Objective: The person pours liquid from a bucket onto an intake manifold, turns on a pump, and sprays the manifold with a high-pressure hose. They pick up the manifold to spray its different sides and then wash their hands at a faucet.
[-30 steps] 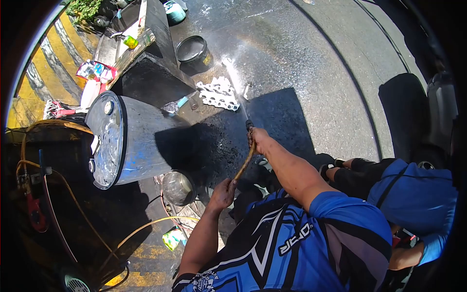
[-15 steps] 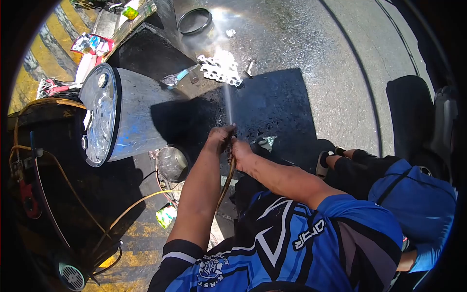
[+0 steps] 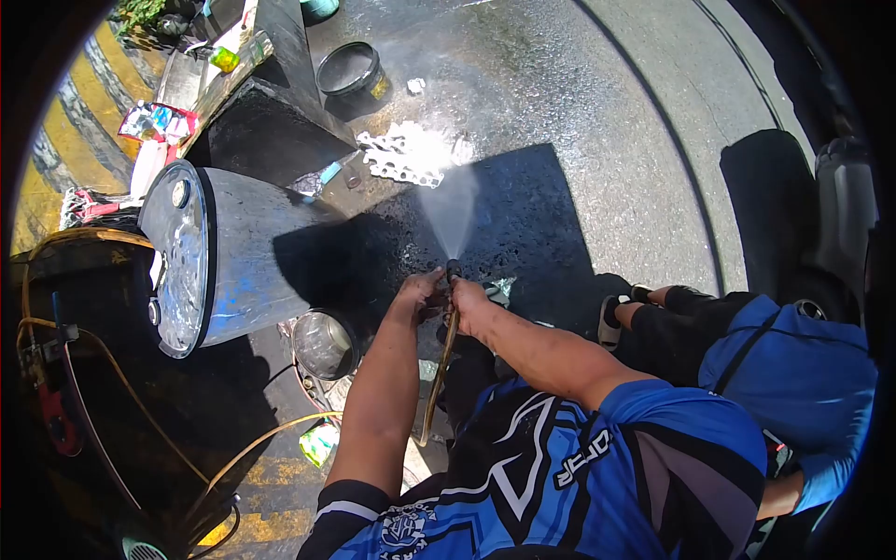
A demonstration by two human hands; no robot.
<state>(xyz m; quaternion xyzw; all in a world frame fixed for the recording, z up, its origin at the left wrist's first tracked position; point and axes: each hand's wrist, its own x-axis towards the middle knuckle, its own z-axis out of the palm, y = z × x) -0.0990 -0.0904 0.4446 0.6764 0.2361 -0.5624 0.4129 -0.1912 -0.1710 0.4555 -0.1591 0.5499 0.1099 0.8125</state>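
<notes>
My right hand (image 3: 469,301) is wrapped round the hose nozzle (image 3: 454,270), from which a fan of water sprays forward. Close beside it on the left, my left hand (image 3: 425,293) has its fingers bent near the nozzle; whether they grip it is unclear. A brown hose (image 3: 442,378) runs down from my hands toward my body. The spray reaches a pale metal part with several holes (image 3: 403,157), lying on wet ground and very bright in the sun. A brush with a light blue handle (image 3: 330,173) lies to its left.
A large blue drum (image 3: 252,245) lies at the left, with a metal container (image 3: 323,343) below it. A black bucket (image 3: 351,79) stands beyond the metal part. At the right is another person (image 3: 793,373) in blue. A yellow hose (image 3: 252,425) crosses the lower left.
The spray has widened from a narrow jet to a fan. My left hand's fingers have loosened and shifted beside the nozzle. The view has shifted, showing more of the bucket.
</notes>
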